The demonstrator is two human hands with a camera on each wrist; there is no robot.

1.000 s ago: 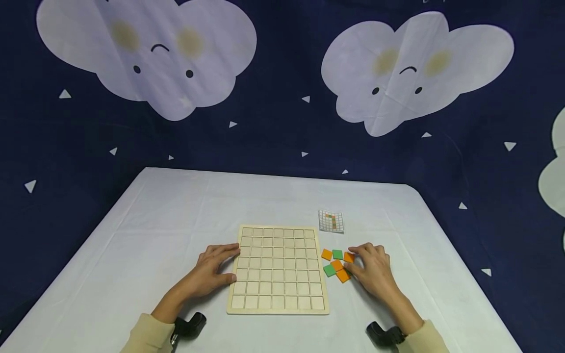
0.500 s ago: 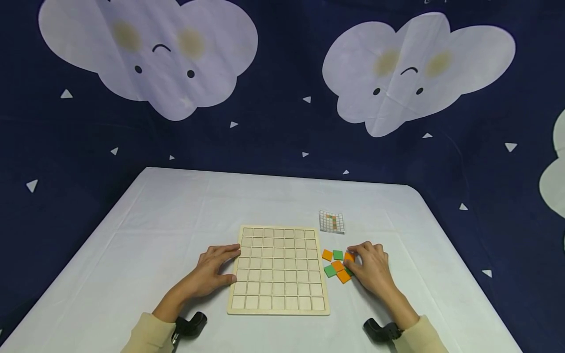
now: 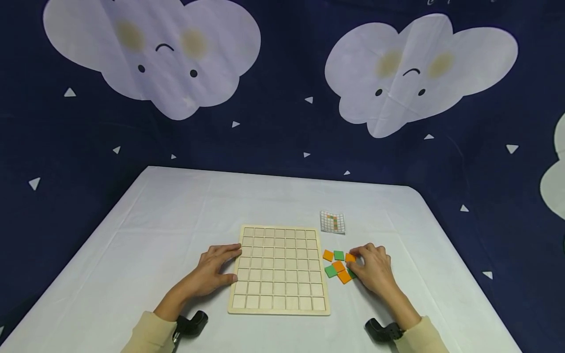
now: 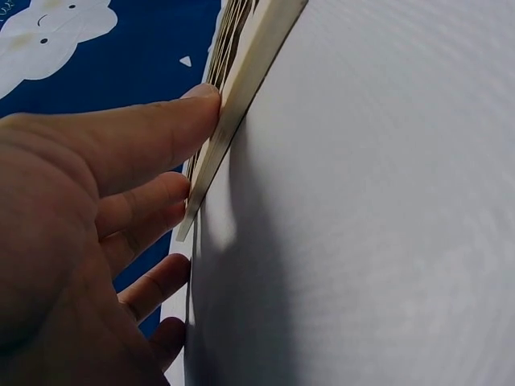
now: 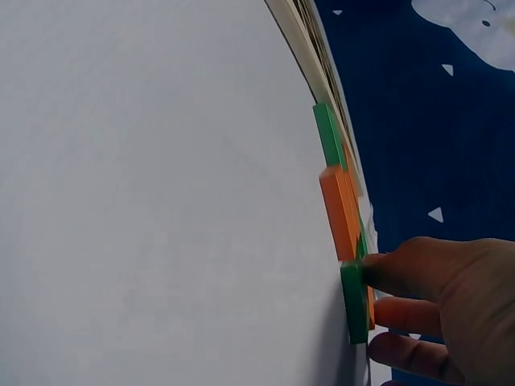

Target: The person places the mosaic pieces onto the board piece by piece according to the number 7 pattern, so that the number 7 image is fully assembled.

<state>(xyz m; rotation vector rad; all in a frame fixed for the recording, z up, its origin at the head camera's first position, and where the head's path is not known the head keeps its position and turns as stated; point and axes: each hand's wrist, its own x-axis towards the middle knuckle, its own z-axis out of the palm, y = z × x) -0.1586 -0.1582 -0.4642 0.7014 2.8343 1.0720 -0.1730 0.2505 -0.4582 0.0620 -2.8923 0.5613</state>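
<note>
A wooden grid board with bare square cells lies flat on the table. My left hand rests at its left edge, thumb and fingertips touching the rim; the left wrist view shows the thumb against the board's side. To the right of the board lie several small square tiles, orange and green. My right hand pinches an orange tile at the group's right side, between thumb and index finger. A green tile sits under the thumb, partly hidden in the head view. Another orange tile lies nearest the front.
A small printed card with a coloured grid pattern lies beyond the tiles. White cloth covers the table. A dark blue cloud-patterned curtain hangs behind. Black wrist cameras sit on both forearms.
The right thumb has shifted slightly at the orange tile, with more of the green tile below it showing. My left hand stays at the board's edge. The head view has drifted a little.
</note>
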